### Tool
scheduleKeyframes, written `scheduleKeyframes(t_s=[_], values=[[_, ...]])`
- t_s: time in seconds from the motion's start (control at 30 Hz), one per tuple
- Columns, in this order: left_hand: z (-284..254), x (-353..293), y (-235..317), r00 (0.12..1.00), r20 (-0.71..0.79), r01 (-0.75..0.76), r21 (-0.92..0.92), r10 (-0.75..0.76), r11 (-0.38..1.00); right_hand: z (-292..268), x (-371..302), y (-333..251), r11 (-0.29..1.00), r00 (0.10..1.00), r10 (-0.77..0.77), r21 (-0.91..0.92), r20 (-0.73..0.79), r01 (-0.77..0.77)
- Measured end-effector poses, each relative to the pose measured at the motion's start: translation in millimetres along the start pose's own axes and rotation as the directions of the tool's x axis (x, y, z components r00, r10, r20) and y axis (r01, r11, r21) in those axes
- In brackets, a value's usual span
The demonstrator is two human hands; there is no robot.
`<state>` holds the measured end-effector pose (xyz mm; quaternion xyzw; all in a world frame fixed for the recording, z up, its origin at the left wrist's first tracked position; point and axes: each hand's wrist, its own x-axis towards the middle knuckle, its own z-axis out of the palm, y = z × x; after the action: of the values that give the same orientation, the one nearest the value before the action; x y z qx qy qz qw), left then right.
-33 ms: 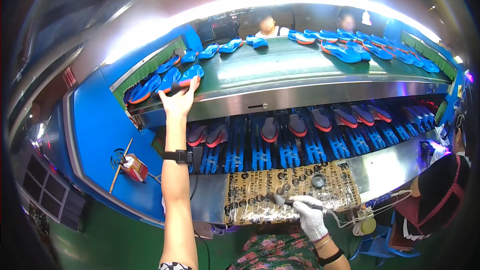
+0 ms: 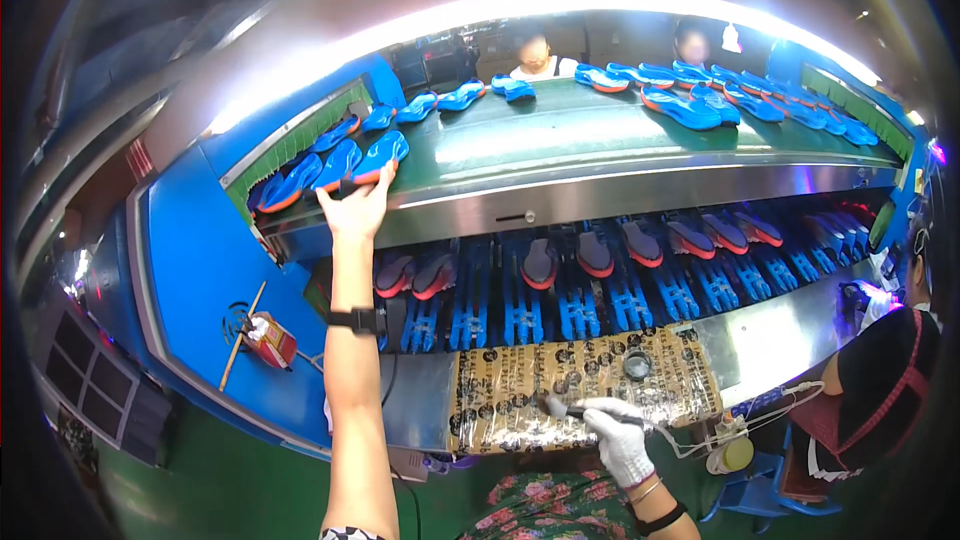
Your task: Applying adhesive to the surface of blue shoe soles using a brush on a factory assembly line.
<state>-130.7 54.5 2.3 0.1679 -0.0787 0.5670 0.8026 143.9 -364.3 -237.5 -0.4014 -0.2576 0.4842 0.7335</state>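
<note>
My bare left hand [image 2: 357, 210] reaches up to the front edge of the green upper belt [image 2: 480, 145]. Its thumb and fingers are spread apart, touching the near ends of two blue shoe soles with orange edges: a left sole [image 2: 338, 162] and a right sole [image 2: 382, 152]. Whether it bears any of their weight is hard to see. In a white glove, my right hand [image 2: 622, 440] holds a dark-handled brush [image 2: 575, 410], its bristles pointing left above the brown taped work surface [image 2: 500, 370]. A small round cup [image 2: 636, 365] stands on that surface, beyond the glove.
Under the belt, grey shoe parts with red rims [image 2: 595, 255] lie on blue racks [image 2: 523, 318]. More blue soles [image 2: 680, 108] line the belt. A co-worker [image 2: 885, 390] sits at the right; two people are beyond the belt. A red box [image 2: 270, 340] hangs on the blue panel.
My left hand has dropped very slightly, its fingers a little more apart at the soles. The brush in my right hand has shifted slightly down.
</note>
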Motion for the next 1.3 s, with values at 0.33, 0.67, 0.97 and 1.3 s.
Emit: scheduleKeyframes(t_s=[0.33, 0.67, 0.97, 1.3], values=[[-15, -8, -3, 0.534, 0.548, -0.244, 0.829, 0.644, -0.503, -18, -3, 12, 0.998, 0.984, 0.061, 0.044, -0.169, -0.055], [4, 7, -65, 0.611, 0.676, 0.050, 0.486, 0.412, -0.872, -40, -3, 13, 0.988, 0.972, 0.114, 0.130, -0.207, -0.088], [40, 46, -361, 0.701, 0.646, -0.629, 0.361, -0.302, -0.688, -79, 5, -1, 0.989, 0.969, -0.018, 0.139, -0.245, 0.054], [95, 97, -573, 0.925, 0.202, -0.376, 0.615, -0.323, -0.693, -113, 4, -12, 0.980, 0.936, 0.034, 0.194, -0.350, 0.037]])
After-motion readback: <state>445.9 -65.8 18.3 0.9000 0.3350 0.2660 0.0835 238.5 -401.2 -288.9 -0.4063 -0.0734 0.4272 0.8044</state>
